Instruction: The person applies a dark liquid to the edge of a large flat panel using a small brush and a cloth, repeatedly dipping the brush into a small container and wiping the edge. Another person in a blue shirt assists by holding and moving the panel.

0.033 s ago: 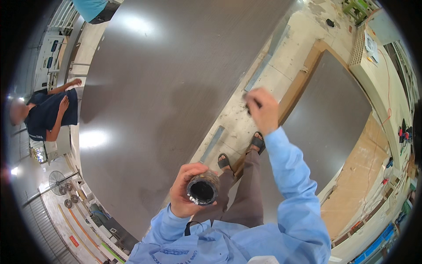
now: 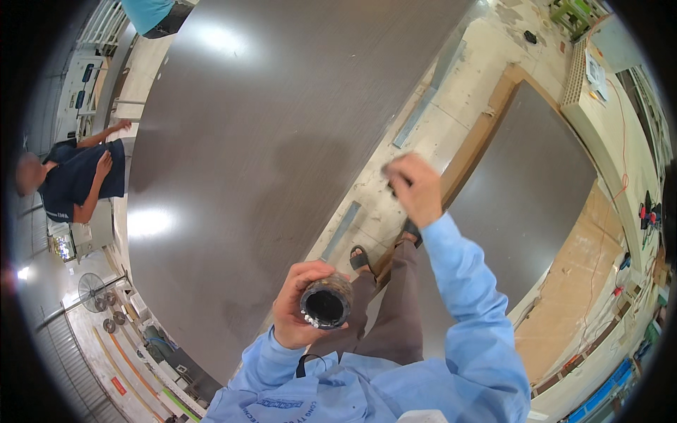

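My left hand point(image 2: 293, 299) is wrapped round a small round jar point(image 2: 343, 282), its open mouth facing up toward me. The jar's inside is dark, and white flecks stick to its rim. Out over the strip of floor, my right hand point(image 2: 417, 185) is closed with the fingers pinched together. Something small and dark shows at its fingertips, too blurred to name. To the left of both hands lies a big dark brown panel point(image 2: 233, 141) with a faint wood grain.
A second dark panel point(image 2: 525, 183) lies to the right, with a cardboard edge point(image 2: 486, 130). Grey metal strips point(image 2: 416, 116) run along the tiled floor. A person in a dark shirt point(image 2: 84, 173) stands across the big panel. A fan point(image 2: 92, 292) stands at the left.
My right hand has moved slightly left and nearer to me, still closed. My left hand and the jar have stayed in place.
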Available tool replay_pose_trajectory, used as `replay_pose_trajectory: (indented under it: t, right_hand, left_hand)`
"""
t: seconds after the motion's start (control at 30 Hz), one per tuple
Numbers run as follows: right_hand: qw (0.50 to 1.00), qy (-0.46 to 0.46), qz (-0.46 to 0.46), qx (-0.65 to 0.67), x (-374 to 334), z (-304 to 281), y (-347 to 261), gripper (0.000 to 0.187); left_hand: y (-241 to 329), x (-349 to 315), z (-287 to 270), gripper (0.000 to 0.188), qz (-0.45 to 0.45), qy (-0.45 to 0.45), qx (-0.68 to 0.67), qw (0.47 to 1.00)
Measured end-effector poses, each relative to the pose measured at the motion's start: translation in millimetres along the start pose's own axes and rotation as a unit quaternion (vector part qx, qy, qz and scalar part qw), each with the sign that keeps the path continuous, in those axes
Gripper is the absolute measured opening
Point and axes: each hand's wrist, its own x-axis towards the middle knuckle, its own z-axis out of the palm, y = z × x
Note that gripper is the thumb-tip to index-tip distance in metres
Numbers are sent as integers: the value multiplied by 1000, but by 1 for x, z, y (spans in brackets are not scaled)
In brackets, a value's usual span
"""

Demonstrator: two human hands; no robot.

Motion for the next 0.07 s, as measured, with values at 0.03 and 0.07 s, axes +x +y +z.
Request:
replay_pose_trajectory:
  t: [0.03, 0.07]
  right_hand:
    - [998, -57, -10, 15, -18, 6, -7, 7]
    - [996, -79, -40, 11, -31, 8, -10, 9]
  left_hand:
    - [0, -2, -1, 81, 0, 0, -2, 1000]
    - [-1, -4, -3, 81, 0, 1, -5, 1000]
